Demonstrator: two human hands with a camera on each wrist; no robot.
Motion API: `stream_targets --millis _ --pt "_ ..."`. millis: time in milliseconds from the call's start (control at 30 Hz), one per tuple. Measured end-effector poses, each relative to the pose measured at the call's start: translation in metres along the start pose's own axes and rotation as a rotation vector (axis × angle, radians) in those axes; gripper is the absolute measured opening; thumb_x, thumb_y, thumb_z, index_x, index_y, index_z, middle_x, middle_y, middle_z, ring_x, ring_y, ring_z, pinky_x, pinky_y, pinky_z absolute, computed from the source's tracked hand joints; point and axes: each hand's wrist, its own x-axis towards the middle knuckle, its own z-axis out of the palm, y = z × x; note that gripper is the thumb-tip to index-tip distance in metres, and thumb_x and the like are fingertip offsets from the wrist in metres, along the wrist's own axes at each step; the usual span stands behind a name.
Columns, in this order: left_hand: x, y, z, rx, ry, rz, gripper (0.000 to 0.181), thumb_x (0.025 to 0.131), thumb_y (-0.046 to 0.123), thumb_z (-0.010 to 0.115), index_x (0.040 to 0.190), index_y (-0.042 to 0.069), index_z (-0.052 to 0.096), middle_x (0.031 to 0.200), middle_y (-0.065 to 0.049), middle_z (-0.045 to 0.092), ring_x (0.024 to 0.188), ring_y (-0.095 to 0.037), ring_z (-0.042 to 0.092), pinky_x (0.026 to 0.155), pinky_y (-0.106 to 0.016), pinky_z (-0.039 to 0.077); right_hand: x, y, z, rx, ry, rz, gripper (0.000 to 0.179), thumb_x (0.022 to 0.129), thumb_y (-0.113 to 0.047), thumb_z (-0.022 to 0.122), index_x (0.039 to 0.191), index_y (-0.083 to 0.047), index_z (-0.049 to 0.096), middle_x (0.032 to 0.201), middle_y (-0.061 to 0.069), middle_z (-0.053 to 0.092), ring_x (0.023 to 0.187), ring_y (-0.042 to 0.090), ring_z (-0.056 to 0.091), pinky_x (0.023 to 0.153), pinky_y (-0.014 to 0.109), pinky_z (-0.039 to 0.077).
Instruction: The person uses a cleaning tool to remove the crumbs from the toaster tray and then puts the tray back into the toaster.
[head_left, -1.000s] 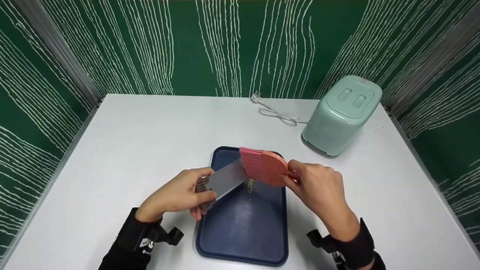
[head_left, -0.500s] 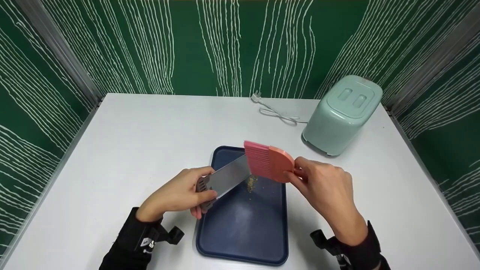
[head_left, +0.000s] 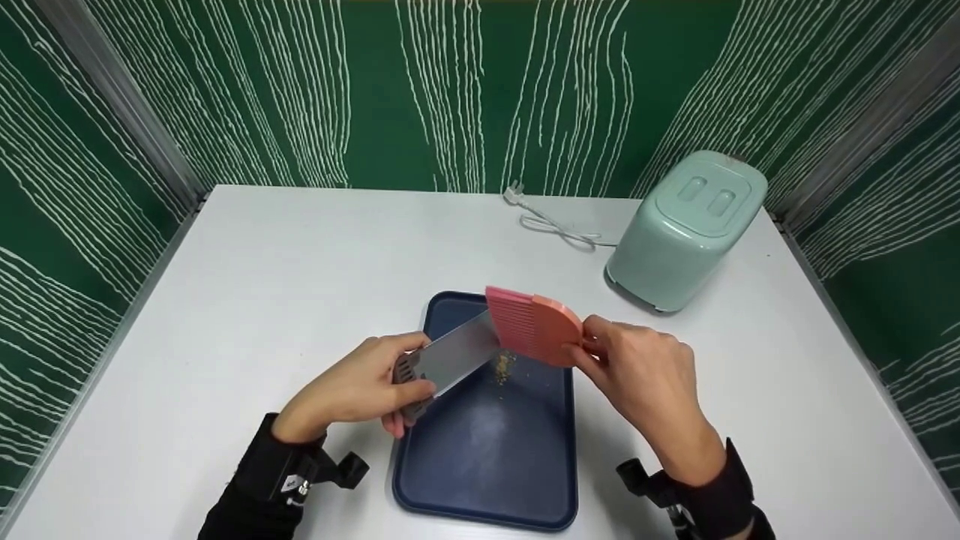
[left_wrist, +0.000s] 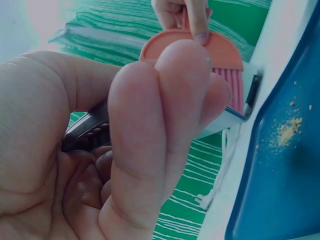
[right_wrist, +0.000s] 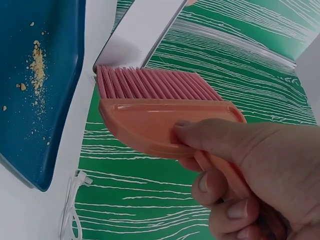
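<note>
My left hand grips the dark slotted end of a shiny metal crumb tray, tilted above the navy serving tray. My right hand holds an orange cleaning brush by its handle. Its pink bristles meet the crumb tray's far end in the right wrist view. Thumb and curled fingers wrap the handle there. Pale crumbs lie scattered on the serving tray below. In the left wrist view, my left fingers hide much of the crumb tray.
A mint-green toaster stands at the back right of the white table. Its white cord and plug lie loosely to its left. Green walls with white streaks enclose the table's back and sides.
The brush and right hand shifted right and slightly up, then came back a little to the left. More crumbs now show past the bristles. My left hand and crumb tray hold nearly still.
</note>
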Motion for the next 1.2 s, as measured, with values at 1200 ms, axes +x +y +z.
stream_targets --millis 1200 --pt "-0.008 0.013 0.016 0.656 0.309 0.232 0.015 0.096 0.007 0.069 0.107 0.008 0.059 0.065 0.006 0.046 0.054 -0.007 0.046 0.050 -0.021 0.037 0.007 0.023 0.025 0.589 -0.749 -0.042 0.044 0.095 -0.042 0.081 0.068 -0.022 0.051 0.060 -0.015 0.040 0.054 -0.001 0.038 0.054 0.019 0.029"
